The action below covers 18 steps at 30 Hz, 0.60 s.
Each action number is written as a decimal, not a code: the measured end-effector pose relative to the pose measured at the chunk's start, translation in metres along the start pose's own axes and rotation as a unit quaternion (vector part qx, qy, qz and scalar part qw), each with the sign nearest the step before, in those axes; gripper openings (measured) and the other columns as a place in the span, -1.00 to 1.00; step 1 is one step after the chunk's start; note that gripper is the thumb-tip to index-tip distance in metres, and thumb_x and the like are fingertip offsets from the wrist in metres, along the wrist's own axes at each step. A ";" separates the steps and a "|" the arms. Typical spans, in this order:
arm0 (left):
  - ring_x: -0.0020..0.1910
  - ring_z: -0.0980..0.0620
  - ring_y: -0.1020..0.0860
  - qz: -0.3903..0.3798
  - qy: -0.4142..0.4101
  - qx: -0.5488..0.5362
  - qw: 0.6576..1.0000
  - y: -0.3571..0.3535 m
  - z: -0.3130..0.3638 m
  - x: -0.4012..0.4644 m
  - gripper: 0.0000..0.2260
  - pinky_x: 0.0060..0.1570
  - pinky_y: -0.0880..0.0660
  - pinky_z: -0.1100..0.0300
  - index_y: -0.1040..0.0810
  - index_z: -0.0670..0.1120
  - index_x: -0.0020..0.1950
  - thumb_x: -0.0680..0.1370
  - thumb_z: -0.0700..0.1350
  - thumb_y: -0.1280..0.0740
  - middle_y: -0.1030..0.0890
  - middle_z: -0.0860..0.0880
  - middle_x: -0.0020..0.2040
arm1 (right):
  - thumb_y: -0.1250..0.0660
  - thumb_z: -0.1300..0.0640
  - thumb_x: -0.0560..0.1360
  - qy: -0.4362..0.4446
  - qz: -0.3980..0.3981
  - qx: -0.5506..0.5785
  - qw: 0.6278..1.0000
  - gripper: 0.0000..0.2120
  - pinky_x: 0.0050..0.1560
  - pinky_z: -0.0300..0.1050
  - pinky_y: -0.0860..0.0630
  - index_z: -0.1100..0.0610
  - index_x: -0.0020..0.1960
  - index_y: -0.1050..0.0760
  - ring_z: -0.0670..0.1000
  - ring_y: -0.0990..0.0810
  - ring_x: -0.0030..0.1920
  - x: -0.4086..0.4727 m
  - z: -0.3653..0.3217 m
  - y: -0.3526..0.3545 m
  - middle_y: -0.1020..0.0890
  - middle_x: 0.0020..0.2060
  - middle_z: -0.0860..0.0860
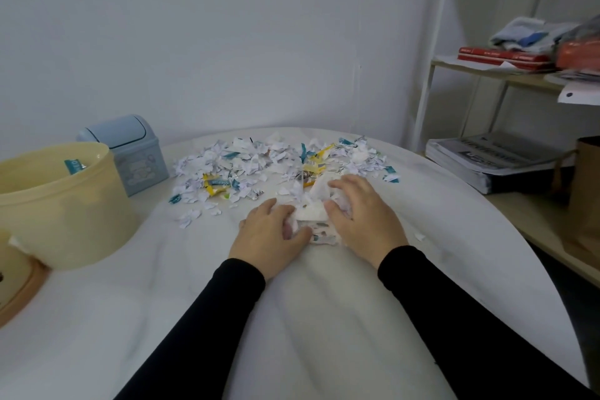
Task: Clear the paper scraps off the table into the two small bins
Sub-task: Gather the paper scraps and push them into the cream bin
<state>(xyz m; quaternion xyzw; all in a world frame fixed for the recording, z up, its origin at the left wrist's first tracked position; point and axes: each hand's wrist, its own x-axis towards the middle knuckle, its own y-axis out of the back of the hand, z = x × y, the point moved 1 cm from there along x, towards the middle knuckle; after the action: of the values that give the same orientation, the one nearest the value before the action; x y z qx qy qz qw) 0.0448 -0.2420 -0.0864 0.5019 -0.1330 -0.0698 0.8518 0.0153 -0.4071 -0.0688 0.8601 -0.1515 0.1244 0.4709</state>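
- The table (194, 286) carried a wide litter of paper scraps (246, 162) at its far side.
- The cream bin (65, 204) stood open at left, the blue bin (130, 153) behind it.
- The left hand (269, 234) and right hand (360, 217), fingers curled inward, cupped a gathered clump (313, 217); gathering was underway, and lifting it leftward to a bin seemed next.

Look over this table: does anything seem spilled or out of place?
Yes. Torn paper scraps and wrappers lie strewn across the table's far side, outside the yellow bin and blue bin.

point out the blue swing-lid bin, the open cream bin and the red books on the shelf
small blue plastic swing-lid bin (136, 156), head view, front wall
round cream plastic bin (65, 217), head view, outer side wall
flat red books (501, 57), head view, spine
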 end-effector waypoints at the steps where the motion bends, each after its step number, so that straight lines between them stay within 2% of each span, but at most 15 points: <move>1: 0.39 -0.05 -0.33 0.007 0.002 -0.013 1.000 0.002 -0.003 0.001 -0.52 0.41 -0.22 -0.03 -0.37 0.06 0.40 0.50 0.15 -0.26 -0.27 -0.01 0.48 | -0.20 -0.08 0.54 -0.006 0.025 -0.032 0.999 -0.60 0.27 -0.07 -0.34 -0.04 0.35 -0.40 0.00 -0.33 0.37 0.002 0.001 0.003 -0.32 0.39 -0.07; 3: 0.27 -0.05 -0.44 0.026 0.004 -0.049 0.998 0.006 -0.002 0.000 -0.50 0.35 -0.29 -0.06 -0.36 0.08 0.40 0.46 0.12 -0.20 -0.27 0.03 0.47 | -0.18 -0.17 0.52 -0.066 0.035 -0.094 0.993 -0.54 0.26 0.03 -0.32 -0.06 0.38 -0.35 0.07 -0.28 0.37 0.004 0.008 0.008 -0.29 0.39 -0.02; 5: 0.29 -0.05 -0.43 0.051 0.000 -0.071 0.996 0.008 0.004 -0.002 -0.42 0.37 -0.25 -0.08 -0.32 0.12 0.41 0.39 0.18 -0.13 -0.25 0.05 0.48 | -0.12 -0.25 0.51 -0.174 -0.004 -0.130 0.976 -0.44 0.34 0.17 -0.22 -0.08 0.45 -0.20 0.16 -0.13 0.45 0.002 0.018 0.011 -0.15 0.46 0.04; 7: 0.43 -0.05 -0.27 0.065 -0.014 -0.040 0.997 0.005 0.014 -0.006 -0.35 0.42 -0.15 -0.10 -0.23 0.17 0.45 0.37 0.29 -0.12 -0.19 0.06 0.51 | -0.05 -0.33 0.50 -0.262 -0.055 -0.127 0.955 -0.34 0.40 0.28 -0.07 -0.10 0.51 -0.02 0.25 0.06 0.49 -0.002 0.023 0.009 0.04 0.51 0.09; 8: 0.48 -0.05 -0.18 0.059 -0.020 -0.014 0.998 0.002 0.019 -0.009 -0.30 0.43 -0.11 -0.11 -0.17 0.19 0.47 0.36 0.36 -0.13 -0.15 0.05 0.53 | -0.03 -0.36 0.50 -0.274 -0.072 -0.122 0.951 -0.32 0.42 0.29 -0.01 -0.11 0.52 0.03 0.27 0.11 0.50 -0.003 0.023 0.006 0.11 0.52 0.10; 11: 0.52 -0.06 -0.05 0.000 -0.020 0.055 0.998 -0.008 0.027 -0.011 -0.23 0.45 -0.04 -0.13 -0.05 0.17 0.52 0.39 0.41 -0.19 -0.04 0.01 0.56 | -0.06 -0.30 0.53 -0.196 -0.072 -0.044 0.977 -0.34 0.47 0.20 0.09 -0.10 0.53 0.05 0.26 0.20 0.51 -0.002 0.014 -0.005 0.23 0.53 0.10; 13: 0.51 -0.06 -0.06 -0.009 -0.013 0.075 0.997 -0.009 0.024 -0.009 -0.30 0.44 -0.04 -0.10 -0.09 0.13 0.51 0.45 0.34 -0.18 -0.06 -0.01 0.56 | -0.10 -0.21 0.57 -0.104 -0.079 0.050 0.990 -0.41 0.51 0.05 0.05 -0.09 0.53 -0.03 0.15 0.17 0.54 0.000 0.005 -0.010 0.23 0.53 0.05; 14: 0.51 -0.06 -0.09 -0.003 -0.009 0.072 0.997 -0.008 0.021 -0.007 -0.35 0.44 -0.06 -0.08 -0.13 0.11 0.51 0.48 0.29 -0.18 -0.09 -0.01 0.55 | -0.12 -0.16 0.58 -0.066 -0.090 0.092 0.989 -0.44 0.48 -0.11 -0.01 -0.10 0.52 -0.07 0.07 0.08 0.54 0.001 0.002 -0.012 0.21 0.54 0.00; 16: 0.48 -0.06 -0.16 0.015 -0.003 0.058 0.998 -0.004 0.013 -0.004 -0.44 0.43 -0.12 -0.06 -0.19 0.08 0.49 0.52 0.17 -0.19 -0.17 -0.01 0.53 | -0.15 -0.09 0.59 -0.019 -0.100 0.127 0.987 -0.51 0.25 -0.40 -0.10 -0.10 0.49 -0.17 -0.05 -0.11 0.50 0.003 0.000 -0.012 0.09 0.54 -0.08; 17: 0.47 -0.05 -0.19 0.024 0.002 0.052 0.998 -0.001 0.010 -0.003 -0.46 0.42 -0.14 -0.07 -0.21 0.07 0.48 0.52 0.12 -0.20 -0.19 0.00 0.52 | -0.18 -0.06 0.59 0.000 -0.075 0.119 0.990 -0.54 0.20 -0.42 -0.11 -0.07 0.47 -0.23 -0.08 -0.18 0.47 0.004 0.001 -0.011 -0.02 0.53 -0.09; 18: 0.47 -0.05 -0.19 0.036 0.008 0.046 0.998 0.001 0.008 -0.002 -0.46 0.42 -0.14 -0.08 -0.21 0.07 0.48 0.51 0.10 -0.20 -0.19 0.01 0.52 | -0.21 -0.04 0.57 0.021 -0.028 0.098 0.995 -0.57 0.26 -0.37 -0.15 -0.05 0.43 -0.30 -0.09 -0.23 0.44 0.005 0.001 -0.009 -0.14 0.50 -0.07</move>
<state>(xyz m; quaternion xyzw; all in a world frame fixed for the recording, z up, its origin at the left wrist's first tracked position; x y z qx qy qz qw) 0.0407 -0.2477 -0.0819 0.5359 -0.1467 -0.0289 0.8309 0.0238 -0.4040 -0.0747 0.9031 -0.1046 0.1436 0.3909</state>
